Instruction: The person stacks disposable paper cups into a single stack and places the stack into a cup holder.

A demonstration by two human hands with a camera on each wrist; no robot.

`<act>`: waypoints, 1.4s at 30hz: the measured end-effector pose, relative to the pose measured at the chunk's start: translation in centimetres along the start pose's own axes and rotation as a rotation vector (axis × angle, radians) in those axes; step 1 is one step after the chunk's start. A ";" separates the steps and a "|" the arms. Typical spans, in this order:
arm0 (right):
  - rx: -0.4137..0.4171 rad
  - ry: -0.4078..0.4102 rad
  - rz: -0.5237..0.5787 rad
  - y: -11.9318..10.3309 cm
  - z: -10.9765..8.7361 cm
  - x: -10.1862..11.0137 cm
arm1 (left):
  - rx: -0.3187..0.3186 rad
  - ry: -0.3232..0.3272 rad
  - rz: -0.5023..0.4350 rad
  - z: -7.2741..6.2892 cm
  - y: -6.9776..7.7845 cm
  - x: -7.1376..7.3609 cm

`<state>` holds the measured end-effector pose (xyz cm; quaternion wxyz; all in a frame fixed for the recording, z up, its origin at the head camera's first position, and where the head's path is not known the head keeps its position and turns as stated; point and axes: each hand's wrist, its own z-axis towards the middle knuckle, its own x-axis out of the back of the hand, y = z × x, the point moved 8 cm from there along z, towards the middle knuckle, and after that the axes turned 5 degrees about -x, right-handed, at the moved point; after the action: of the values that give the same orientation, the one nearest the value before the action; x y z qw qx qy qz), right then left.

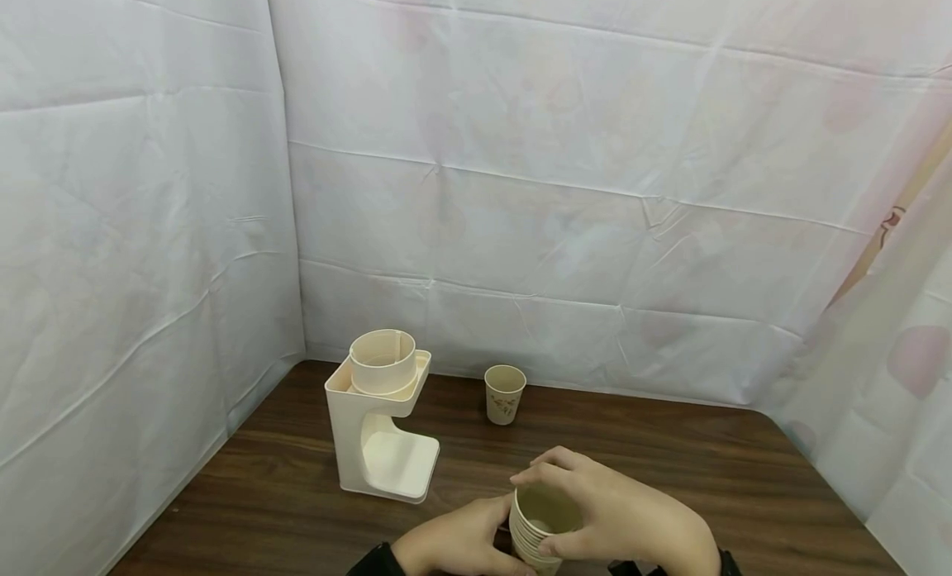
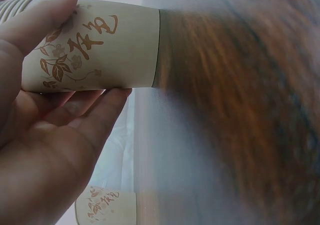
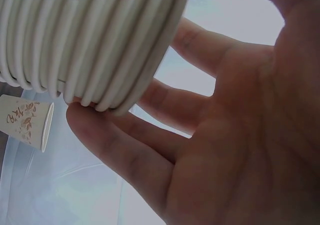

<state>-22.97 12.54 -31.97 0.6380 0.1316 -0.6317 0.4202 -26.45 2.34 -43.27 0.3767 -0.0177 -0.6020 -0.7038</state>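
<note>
A nested stack of cream paper cups (image 1: 525, 539) stands upright near the front edge of the head view. Low on the stack, my left hand (image 1: 468, 539) grips it from the left, thumb on one side and fingers on the other. The left wrist view shows the bottom cup (image 2: 100, 50) with brown leaf print, its base at the wooden table. My right hand (image 1: 625, 518) reaches over from the right and holds the stack near the top, thumb and fingers around the rims. In the right wrist view, fingertips touch the stacked rims (image 3: 85, 40).
A single printed paper cup (image 1: 504, 401) stands upright toward the back of the dark wooden table (image 1: 260, 485). Left of it is a cream C-shaped holder (image 1: 348, 444) with a round collar (image 1: 383, 376) on top. White cloth (image 1: 521, 188) hangs behind and at the sides.
</note>
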 end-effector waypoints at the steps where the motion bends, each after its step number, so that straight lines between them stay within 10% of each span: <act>1: 0.003 0.000 0.002 0.0 0.0 0.0 | 0.004 0.002 -0.002 0.0 0.0 0.0; 42: -0.075 0.048 -0.005 1.4 -0.8 2.2 | -0.005 0.042 -0.029 0.1 0.4 0.1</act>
<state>-23.70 14.80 -30.59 0.6584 0.0989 -0.6314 0.3976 -26.28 2.35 -42.84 0.3788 0.0050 -0.5925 -0.7109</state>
